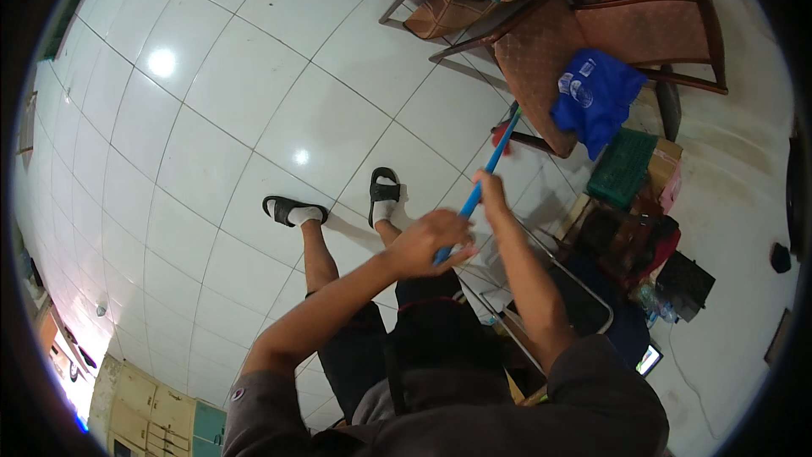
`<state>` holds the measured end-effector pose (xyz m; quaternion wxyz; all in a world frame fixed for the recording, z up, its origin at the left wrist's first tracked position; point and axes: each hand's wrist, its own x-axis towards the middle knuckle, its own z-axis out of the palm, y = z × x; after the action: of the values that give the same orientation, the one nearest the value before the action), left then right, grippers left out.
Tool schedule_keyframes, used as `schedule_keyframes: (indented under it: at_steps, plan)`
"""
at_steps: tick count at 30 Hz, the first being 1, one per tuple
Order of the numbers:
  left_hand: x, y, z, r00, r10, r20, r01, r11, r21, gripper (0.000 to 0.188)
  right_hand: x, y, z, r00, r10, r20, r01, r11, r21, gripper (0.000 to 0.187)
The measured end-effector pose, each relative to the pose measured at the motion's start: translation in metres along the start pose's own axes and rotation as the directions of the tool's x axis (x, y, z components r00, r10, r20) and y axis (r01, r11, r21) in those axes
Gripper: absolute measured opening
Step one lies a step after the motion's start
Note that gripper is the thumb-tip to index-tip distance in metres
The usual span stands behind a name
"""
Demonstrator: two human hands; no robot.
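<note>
A long blue pole (471, 200) slants up and to the right in front of me, toward the chair's front leg. My left hand (430, 242) is closed round its near end, with the fingers slightly blurred. Farther along, my right hand (491, 193) grips the pole. At the far end, a red piece (502, 139) shows low by the chair leg; whether it is fixed to the pole I cannot tell. Beside that end stands a brown cushioned chair (534, 63) with a blue bag (596, 93) on its seat.
White floor tiles (313, 123) spread ahead and left of my sandalled feet. On the right are a green crate (622, 167), a cardboard box (666, 156), dark bags (622, 245) and a metal-framed chair (584, 288). A brown bag (448, 15) lies beyond. Cabinets (156, 406) stand lower left.
</note>
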<state>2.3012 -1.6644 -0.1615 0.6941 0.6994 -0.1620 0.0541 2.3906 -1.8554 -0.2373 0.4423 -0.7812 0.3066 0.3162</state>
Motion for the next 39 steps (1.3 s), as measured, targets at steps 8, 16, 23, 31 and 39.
schedule_keyframes:
  at_steps: [8, 16, 23, 31, 39]
  plan:
    - [0.076, -0.14, 0.093, 0.992, 0.076, -0.099, -0.069, 0.995, 0.074, 0.017, 0.196, -0.062, -0.039, 0.987, -0.143, 0.075, 0.159, 0.936, -0.313, 0.018]
    - [-0.063, 0.034, 0.172, 0.915, -0.249, -0.318, 0.251, 0.967, -0.036, 0.026, 0.021, 0.066, -0.021, 0.883, 0.204, 0.423, 0.291, 0.469, -0.834, 0.062]
    - [-0.048, 0.172, 0.128, 0.994, 0.081, -0.07, -0.087, 0.993, -0.084, 0.027, -0.156, 0.032, -0.071, 0.934, 0.175, 0.311, 0.009, 0.86, -0.51, 0.036]
    - [-0.015, 0.094, 0.076, 0.679, -0.246, -0.692, 0.309, 0.95, -0.035, 0.014, -0.02, -0.007, 0.012, 0.872, 0.212, 0.441, 0.029, 0.877, -0.48, 0.023]
    - [-0.128, 0.269, 0.001, 0.829, -0.161, -0.535, 0.367, 0.879, 0.305, 0.024, -0.269, 0.001, 0.155, 0.508, 0.254, 0.823, 0.058, 0.943, -0.326, 0.035]
